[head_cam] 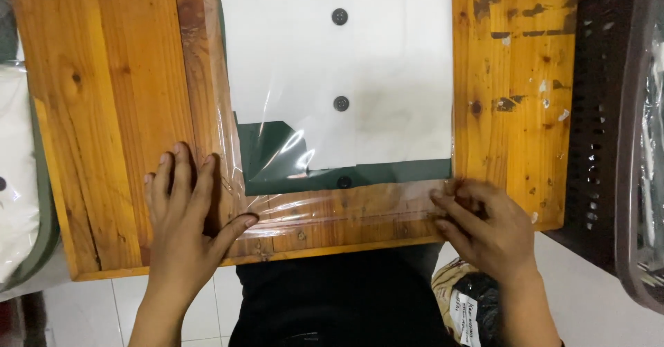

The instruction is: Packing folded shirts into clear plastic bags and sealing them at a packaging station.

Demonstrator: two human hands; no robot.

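At the bottom centre of the frame the person's dark-clothed lap sits against the near edge of the wooden table (104, 112), with white floor tiles showing to either side and a roll of tape-like material (465, 298) in the lower right beside the right wrist. The left hand (181, 219), in the lower left of centre, lies flat and spread wide on the tabletop, fingers pointing up the frame and the thumb stretched right onto the near left corner of the clear plastic bag (325, 205); it holds nothing, only presses down. The right hand (481, 226), lower right of centre, is curled, its fingertips gathered at the bag's near right corner, seemingly pinching the film's edge, though how firmly it grips cannot be told. Between the two hands the empty near end of the bag lies smooth on the wood, catching glare. Further up, in the middle and top of the frame, the bag holds a folded white shirt (401, 77) with dark buttons down its front, and a dark green sheet (270, 160) shows under the shirt's near edge. At the far left edge lies another white bagged garment (14, 181); at the right edge stands a dark plastic crate (595, 112).
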